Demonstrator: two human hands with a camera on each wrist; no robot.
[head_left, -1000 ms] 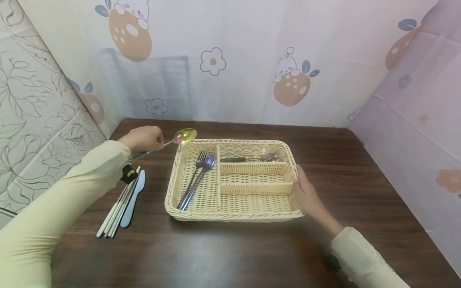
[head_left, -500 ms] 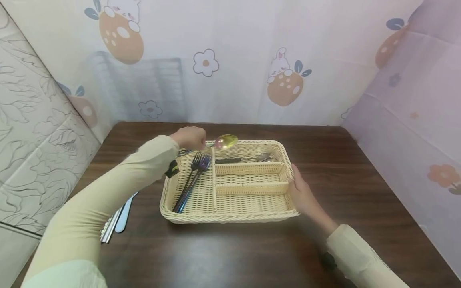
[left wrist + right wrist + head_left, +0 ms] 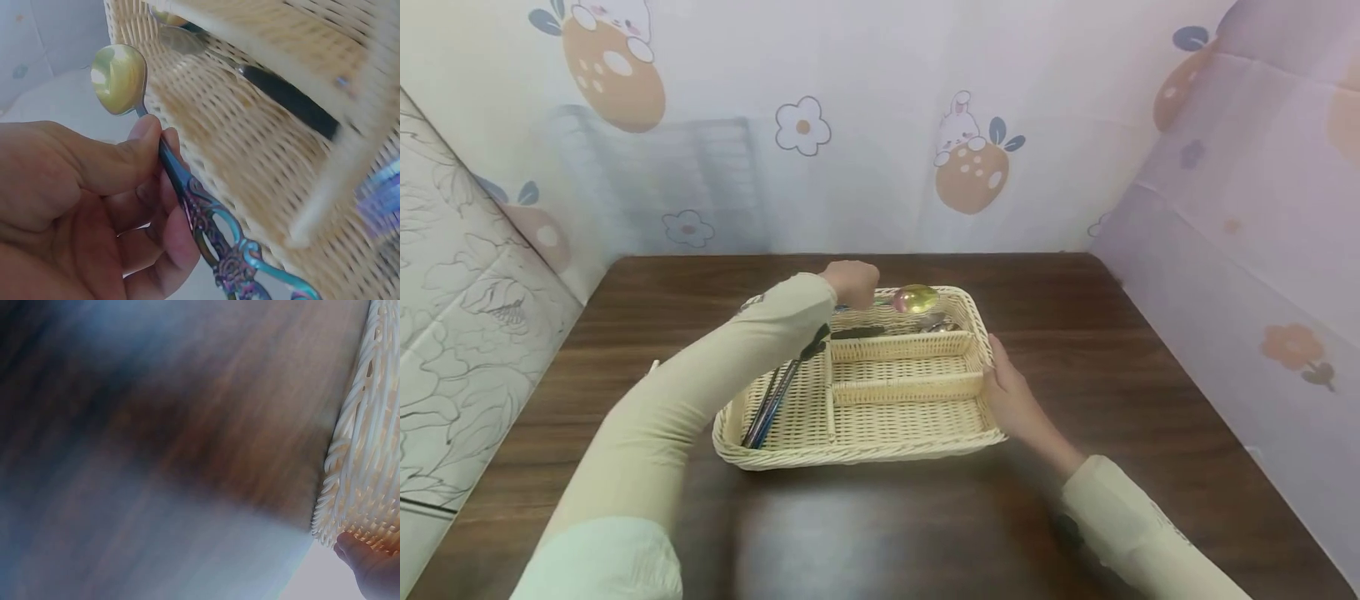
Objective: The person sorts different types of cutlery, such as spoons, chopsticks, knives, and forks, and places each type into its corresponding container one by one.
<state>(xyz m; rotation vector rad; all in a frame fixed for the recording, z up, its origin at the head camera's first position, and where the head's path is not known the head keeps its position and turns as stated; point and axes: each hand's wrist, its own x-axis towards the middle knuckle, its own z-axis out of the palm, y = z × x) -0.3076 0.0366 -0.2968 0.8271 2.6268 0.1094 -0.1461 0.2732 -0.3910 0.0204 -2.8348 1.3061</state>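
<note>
My left hand [image 3: 852, 283] pinches an iridescent spoon [image 3: 119, 78] with an ornate openwork handle between thumb and fingers. The gold-tinted bowl points right, over the back compartment of a cream wicker basket [image 3: 880, 455]. In that compartment lie a black-handled spoon [image 3: 287, 100] and another golden spoon bowl [image 3: 167, 17] at its far end. My right hand [image 3: 1017, 402] grips the basket's right side, its thumb [image 3: 353, 547] at the woven rim. Dark and purplish fork handles [image 3: 769, 410] show in the left compartment; their heads are hidden by the left arm.
Two more compartments lie in front of the back one, behind wicker dividers [image 3: 906, 388]. The left sleeve [image 3: 700, 375] crosses the basket's left side. A small light tip [image 3: 655, 365] shows beside it on the brown wooden table [image 3: 1120, 400]. Printed curtains [image 3: 865, 192] stand behind.
My left hand has carried the spoon rightward from beyond the basket's left edge to over the back compartment. The sleeve now covers the chopsticks and blue knife. My right hand stays on the basket.
</note>
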